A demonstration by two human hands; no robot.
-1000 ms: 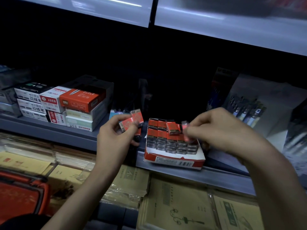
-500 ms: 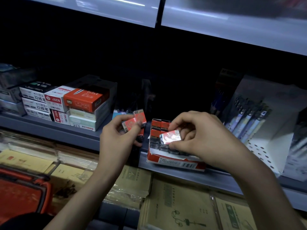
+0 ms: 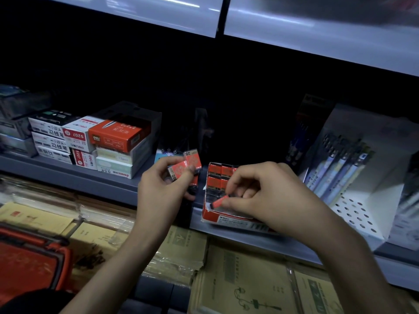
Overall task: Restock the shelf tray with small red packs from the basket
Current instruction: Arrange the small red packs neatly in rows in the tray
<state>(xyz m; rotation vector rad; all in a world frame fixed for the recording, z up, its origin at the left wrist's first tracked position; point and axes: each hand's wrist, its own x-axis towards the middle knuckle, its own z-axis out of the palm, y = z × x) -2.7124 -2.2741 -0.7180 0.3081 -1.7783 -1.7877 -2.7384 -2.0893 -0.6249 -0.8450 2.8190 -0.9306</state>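
Note:
A red and white cardboard shelf tray (image 3: pixel 229 219) sits at the front of the grey shelf, with rows of small red packs (image 3: pixel 218 175) standing in it. My right hand (image 3: pixel 267 196) is over the tray and pinches one small red pack (image 3: pixel 219 203) edge-on at the tray's front left. Just left of the tray, my left hand (image 3: pixel 163 191) holds a few more red packs (image 3: pixel 184 166) fanned between thumb and fingers. The red basket (image 3: pixel 29 264) shows at the lower left corner.
Stacked stationery boxes (image 3: pixel 108 141) stand on the shelf (image 3: pixel 74 175) to the left. A white perforated pen display (image 3: pixel 353 177) with pens stands to the right. Wrapped yellow notebooks (image 3: pixel 244 282) lie on the lower shelf. Another shelf edge (image 3: pixel 317 26) hangs overhead.
My right hand has lowered the pack it held flat above the tray and turned it edge-on toward the tray's front left. The left hand has stayed in place with its packs.

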